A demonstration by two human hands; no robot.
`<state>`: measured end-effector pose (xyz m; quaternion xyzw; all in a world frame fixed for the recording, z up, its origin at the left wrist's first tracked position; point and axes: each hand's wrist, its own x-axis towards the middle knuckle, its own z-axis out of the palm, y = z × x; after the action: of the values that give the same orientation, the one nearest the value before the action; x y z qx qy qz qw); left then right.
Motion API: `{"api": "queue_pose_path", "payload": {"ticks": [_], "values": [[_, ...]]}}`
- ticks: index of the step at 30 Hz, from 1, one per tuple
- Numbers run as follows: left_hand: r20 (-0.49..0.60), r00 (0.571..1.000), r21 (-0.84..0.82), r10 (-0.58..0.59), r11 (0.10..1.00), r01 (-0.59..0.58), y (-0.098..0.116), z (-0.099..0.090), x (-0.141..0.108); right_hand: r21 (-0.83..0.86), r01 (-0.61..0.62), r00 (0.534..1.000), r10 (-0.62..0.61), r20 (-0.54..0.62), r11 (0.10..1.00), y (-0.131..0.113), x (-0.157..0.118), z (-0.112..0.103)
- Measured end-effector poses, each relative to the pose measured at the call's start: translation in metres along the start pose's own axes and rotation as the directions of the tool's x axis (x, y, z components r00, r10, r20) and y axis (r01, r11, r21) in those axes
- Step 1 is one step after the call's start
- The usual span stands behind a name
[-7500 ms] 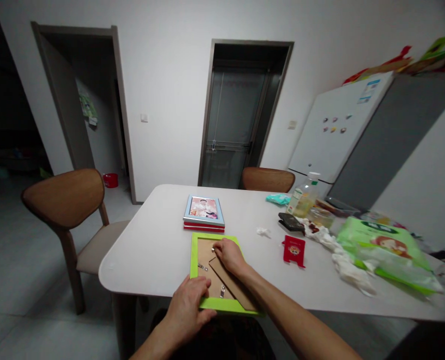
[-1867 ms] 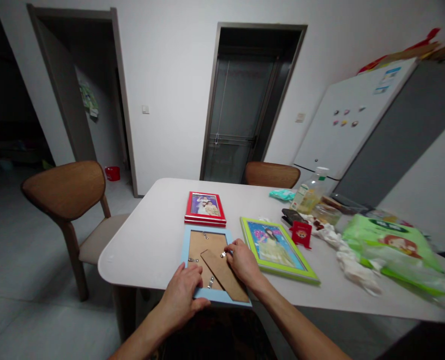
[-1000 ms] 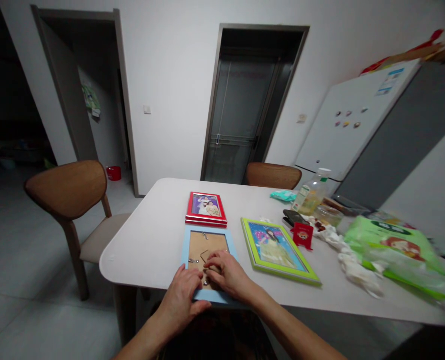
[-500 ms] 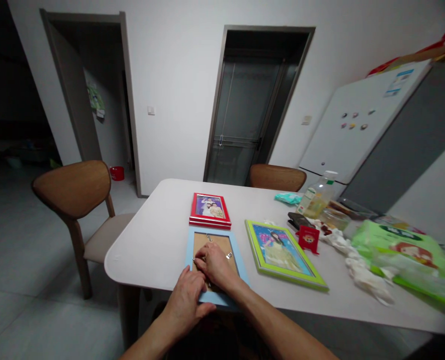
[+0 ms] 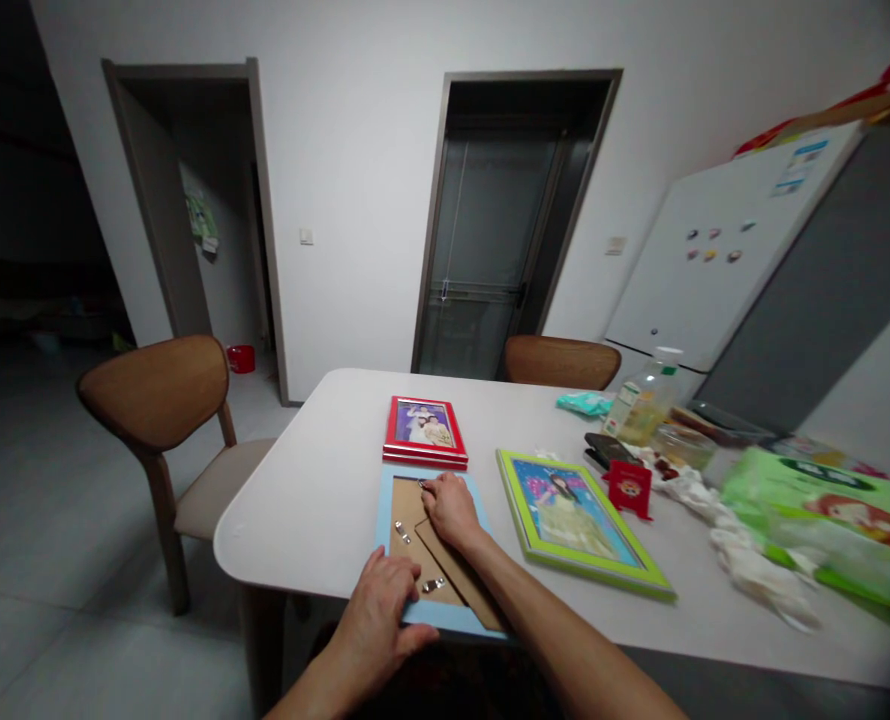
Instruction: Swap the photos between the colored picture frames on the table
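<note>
A light blue picture frame (image 5: 384,505) lies face down at the table's near edge, its brown backing board (image 5: 409,560) showing. The thumb and fingers of my left hand (image 5: 385,598) hold its near left corner. At the far end, my right hand (image 5: 451,508) has its fingers closed on a small metal clip (image 5: 422,484), partly hidden by them. Two more metal clips show, one at the left side (image 5: 403,533) and one at the near side (image 5: 433,585). A brown stand leg (image 5: 482,598) lies along the backing, partly under my right forearm.
Stacked red picture frames (image 5: 424,460) lie just beyond. To the right lies a green picture frame (image 5: 595,572), with a red card stand (image 5: 629,488), dark phone-like object (image 5: 606,450), bottle (image 5: 644,400), crumpled tissues (image 5: 760,570) and green tissue pack (image 5: 820,500). Chairs stand at left and behind.
My right hand has moved from the left-side clip to the far clip, uncovering the stand leg and near clip. My left hand stays on the frame's corner. The view has tilted slightly up.
</note>
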<state>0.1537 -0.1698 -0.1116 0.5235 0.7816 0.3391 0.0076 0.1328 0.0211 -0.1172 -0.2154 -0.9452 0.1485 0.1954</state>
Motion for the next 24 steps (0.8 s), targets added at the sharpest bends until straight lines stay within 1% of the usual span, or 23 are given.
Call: {"api": "queue_pose_path", "payload": {"ticks": [3,5,9,12,13,15,17,19,21,24], "values": [[-0.001,1.0,0.008,0.004,1.0,-0.004,0.0,0.0,0.001,-0.012,-0.026,0.999,0.027,0.024,1.0,0.003,0.004,0.006],[0.004,1.0,0.012,-0.003,1.0,0.003,0.0,-0.001,0.002,-0.016,-0.029,0.999,0.029,0.034,0.999,0.001,0.004,0.006],[0.01,1.0,0.011,-0.007,1.0,0.007,0.002,-0.003,0.002,-0.018,0.013,0.999,-0.012,0.03,1.0,-0.002,-0.003,-0.007],[0.005,1.0,-0.006,-0.009,1.0,0.009,0.002,-0.002,0.001,0.014,0.064,0.998,-0.064,0.028,0.998,0.0,-0.02,-0.023],[0.004,1.0,-0.014,-0.008,1.0,0.008,0.002,-0.001,0.001,0.035,0.078,0.996,-0.08,0.05,0.996,0.002,-0.028,-0.029],[-0.006,1.0,-0.029,-0.003,1.0,0.002,0.001,0.0,0.0,0.071,0.106,0.985,-0.114,0.129,0.992,0.004,-0.045,-0.038],[-0.024,1.0,-0.051,-0.004,0.999,0.002,0.0,0.002,0.0,0.087,0.124,0.972,-0.139,0.192,0.988,0.004,-0.057,-0.043],[-0.053,0.998,-0.097,-0.019,0.995,0.014,-0.001,0.002,-0.001,0.1,0.126,0.971,-0.143,0.191,0.987,0.002,-0.063,-0.045],[-0.097,0.994,-0.191,-0.058,0.981,0.038,-0.001,0.001,-0.001,0.122,0.099,0.979,-0.119,0.167,0.988,-0.002,-0.062,-0.046],[-0.18,0.97,-0.368,-0.161,0.926,0.085,-0.002,-0.002,0.001,0.154,0.073,0.984,-0.096,0.15,0.985,-0.005,-0.055,-0.05]]}}
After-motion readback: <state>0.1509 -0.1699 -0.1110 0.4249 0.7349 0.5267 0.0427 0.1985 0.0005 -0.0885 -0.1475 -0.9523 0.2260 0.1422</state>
